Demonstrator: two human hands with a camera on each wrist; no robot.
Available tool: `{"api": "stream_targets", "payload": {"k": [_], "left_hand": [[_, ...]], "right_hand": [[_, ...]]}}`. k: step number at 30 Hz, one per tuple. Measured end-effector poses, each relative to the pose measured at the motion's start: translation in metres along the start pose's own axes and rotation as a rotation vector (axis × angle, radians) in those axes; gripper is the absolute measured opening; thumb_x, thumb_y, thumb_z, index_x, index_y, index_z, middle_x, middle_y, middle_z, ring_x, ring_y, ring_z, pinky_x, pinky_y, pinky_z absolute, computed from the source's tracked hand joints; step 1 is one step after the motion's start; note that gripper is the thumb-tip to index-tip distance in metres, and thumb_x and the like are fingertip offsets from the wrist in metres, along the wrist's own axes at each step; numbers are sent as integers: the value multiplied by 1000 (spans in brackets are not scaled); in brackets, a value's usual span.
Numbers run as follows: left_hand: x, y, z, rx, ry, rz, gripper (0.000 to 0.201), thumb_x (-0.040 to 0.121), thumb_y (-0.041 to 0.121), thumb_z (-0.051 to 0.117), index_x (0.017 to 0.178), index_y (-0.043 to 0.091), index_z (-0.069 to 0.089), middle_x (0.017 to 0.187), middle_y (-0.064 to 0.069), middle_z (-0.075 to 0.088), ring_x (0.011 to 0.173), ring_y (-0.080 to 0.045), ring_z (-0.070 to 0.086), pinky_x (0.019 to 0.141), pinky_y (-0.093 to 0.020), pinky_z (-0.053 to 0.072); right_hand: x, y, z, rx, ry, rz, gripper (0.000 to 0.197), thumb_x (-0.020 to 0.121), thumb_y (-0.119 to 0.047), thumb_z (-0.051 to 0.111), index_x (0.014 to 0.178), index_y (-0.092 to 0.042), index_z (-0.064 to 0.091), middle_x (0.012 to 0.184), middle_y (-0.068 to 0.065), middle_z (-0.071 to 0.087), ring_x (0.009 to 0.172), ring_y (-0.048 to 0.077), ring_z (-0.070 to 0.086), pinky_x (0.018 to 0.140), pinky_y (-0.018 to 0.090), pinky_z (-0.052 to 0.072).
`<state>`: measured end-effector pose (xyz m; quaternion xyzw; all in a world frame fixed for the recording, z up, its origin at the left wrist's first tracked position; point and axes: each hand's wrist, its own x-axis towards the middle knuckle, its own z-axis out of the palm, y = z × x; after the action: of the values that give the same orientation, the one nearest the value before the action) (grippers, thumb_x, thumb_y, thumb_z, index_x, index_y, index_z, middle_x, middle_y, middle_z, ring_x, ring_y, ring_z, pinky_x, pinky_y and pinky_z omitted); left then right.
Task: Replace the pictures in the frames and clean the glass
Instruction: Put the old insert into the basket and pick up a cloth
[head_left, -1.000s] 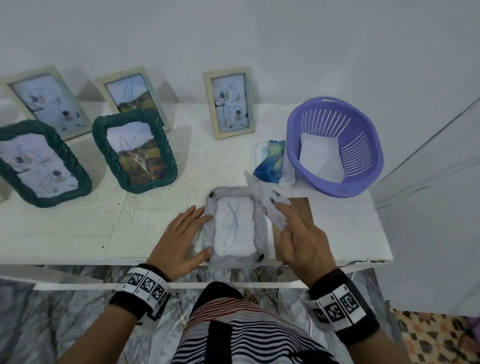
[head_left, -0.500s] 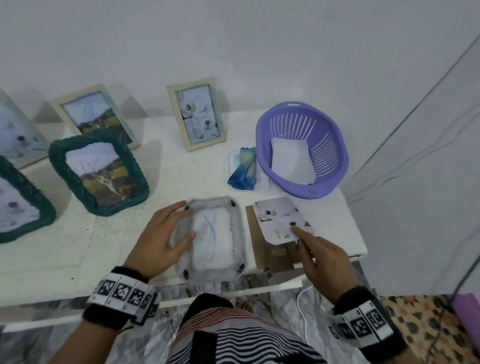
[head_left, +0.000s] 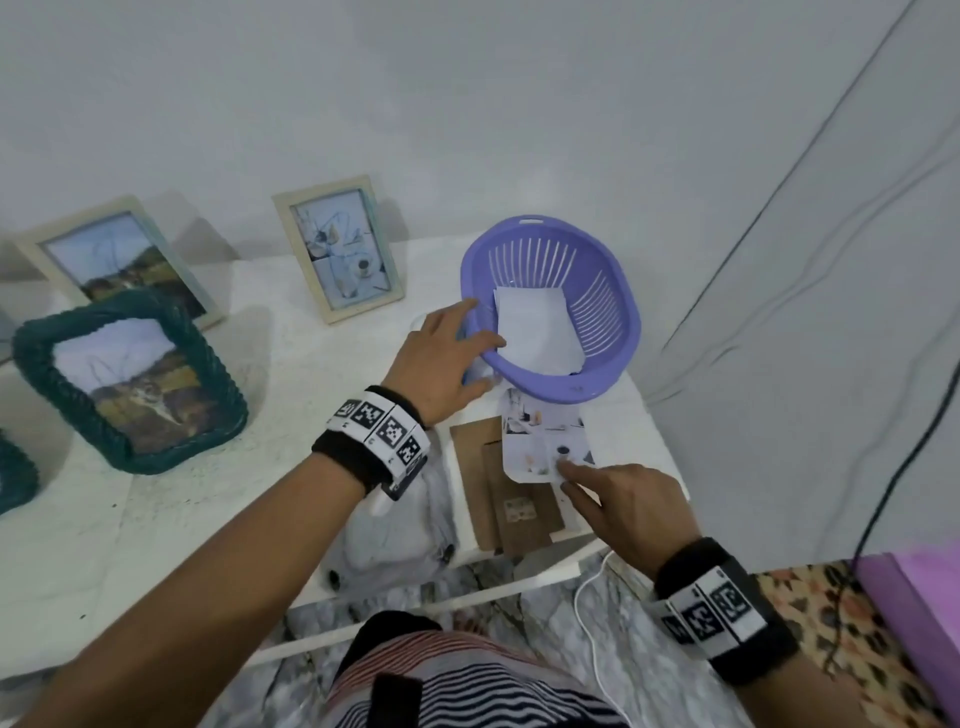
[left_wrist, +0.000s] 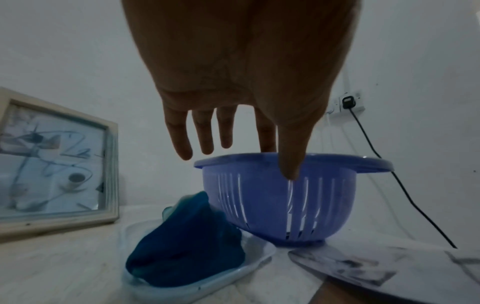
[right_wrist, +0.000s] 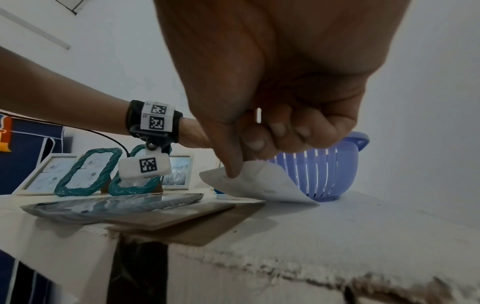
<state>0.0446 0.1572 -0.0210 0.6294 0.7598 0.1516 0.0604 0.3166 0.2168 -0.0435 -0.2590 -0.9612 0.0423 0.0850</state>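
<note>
My left hand (head_left: 467, 348) reaches out open with spread fingers, hovering over the blue cloth (left_wrist: 189, 242) in its white tray (left_wrist: 202, 288), fingertips at the rim of the purple basket (head_left: 623, 312). A white sheet (head_left: 535, 332) lies in the basket. My right hand (head_left: 566, 473) pinches the near corner of a printed picture (head_left: 543, 441), thumb on top and fingers curled beneath, lifting that corner (right_wrist: 259, 181). The picture lies partly on a brown backing board (head_left: 509, 499). A grey frame (head_left: 395, 535) lies face down at the table's front edge, partly hidden by my left forearm.
A cream frame (head_left: 340, 249) stands against the wall left of the basket; a teal rope-edged frame (head_left: 130, 379) and another cream frame (head_left: 114, 260) stand further left. The table's right edge runs just beyond the basket. A black cable (left_wrist: 389, 174) hangs from a wall socket.
My left hand has left the grey frame and moved up and right to the basket. The right hand has laid the picture down on the backing board, still holding its corner. The view has swung right.
</note>
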Motion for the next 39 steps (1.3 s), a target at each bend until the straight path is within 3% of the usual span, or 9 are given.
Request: {"api": "stream_targets", "payload": {"k": [4,8,13,20,23,27,31,36,39], "left_hand": [[14,-3,1,-50,-1,11,33,93,36,63,123,23,62,155,-9,34,130,-36,43,100,-45,41],[23,-5,-6,-106,64,62,31,93,38,62,122,24,63,152,-11,38,131,-34,45,101,-46,43],[32,-1,-18,-119,92,43,33,94,41,61,123,27,62,154,-13,35,134,-33,42,104,-44,40],[27,3,-15,-99,58,25,34,94,42,59,125,27,61,153,-14,37,135,-35,38,105,-41,35],[21,1,-11,-93,33,22,35,94,46,58,124,28,62,153,-15,37,133,-36,38,104,-44,37],[14,-1,-4,-65,3,19,33,92,43,63,121,27,64,152,-17,38,131,-39,40,103,-48,39],[7,-8,5,-92,5,21,31,90,41,67,117,25,65,150,-18,39,130,-41,40,103,-50,41],[5,-10,9,-135,18,23,52,85,60,47,118,25,64,149,-18,39,131,-39,40,105,-46,38],[4,-11,9,-150,18,30,53,84,63,47,118,26,64,149,-17,40,132,-38,39,106,-44,36]], "right_hand": [[11,7,-7,-13,-63,-1,16,82,-38,72,97,-33,72,67,-2,71,57,23,65,45,25,33],[29,20,-4,-37,-239,12,33,96,-47,46,125,-37,60,105,1,72,95,27,66,69,32,45],[65,37,6,-90,-346,41,37,97,-48,40,130,-38,55,120,2,66,104,27,62,81,32,47],[94,45,9,-144,-456,44,39,98,-40,42,135,-30,50,121,7,64,107,30,60,86,34,45],[92,45,11,-113,-481,57,42,98,-40,42,139,-29,46,127,5,61,110,29,59,88,33,44],[73,38,-1,-120,-512,22,46,99,-41,38,144,-27,38,123,10,62,109,29,59,86,32,44],[49,26,-35,-78,-524,-81,41,99,-48,37,134,-29,47,117,3,66,106,23,61,82,32,44],[80,19,-95,-10,-370,-71,34,96,-49,41,116,-29,60,86,-7,64,82,16,60,71,27,43],[130,23,-112,-39,-262,-51,33,95,-45,47,118,-25,61,86,-3,64,88,20,60,74,30,45]]}}
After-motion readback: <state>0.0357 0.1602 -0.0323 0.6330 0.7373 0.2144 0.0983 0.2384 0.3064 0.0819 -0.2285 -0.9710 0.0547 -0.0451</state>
